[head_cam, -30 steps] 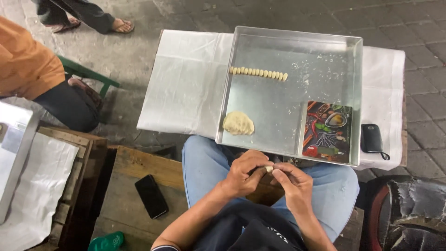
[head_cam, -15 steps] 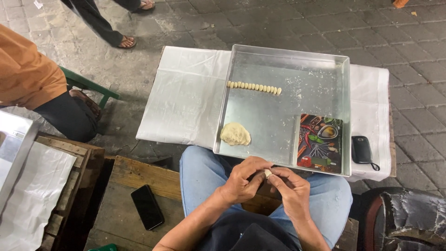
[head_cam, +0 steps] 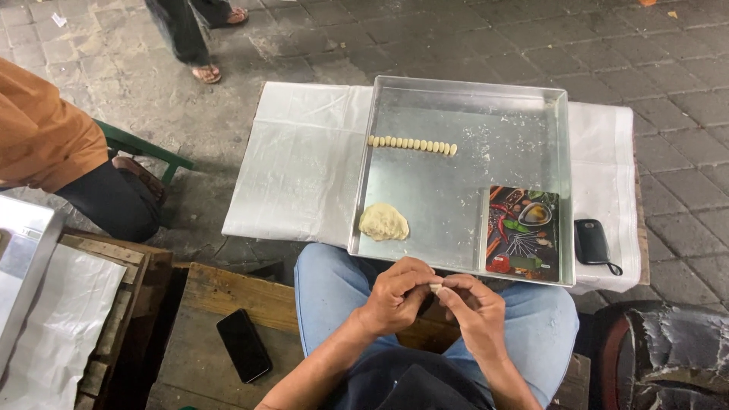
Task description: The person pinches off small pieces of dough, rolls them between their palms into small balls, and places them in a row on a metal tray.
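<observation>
In the head view, at the lower centre of the frame, our left hand point(head_cam: 395, 294) and right hand point(head_cam: 477, 304) meet over our lap, fingertips pinched together on a small piece of dough point(head_cam: 436, 288). Above them a metal tray point(head_cam: 463, 91) holds a dough lump point(head_cam: 383, 222), a row of shaped dough pieces point(head_cam: 411, 143) and a patterned board point(head_cam: 524, 234). A phone point(head_cam: 244, 345) lies at lower left.

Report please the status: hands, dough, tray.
Left hand and right hand together over lap, pinching small dough piece. Dough lump and row of shaped pieces in metal tray. Nothing between hands and tray.
</observation>
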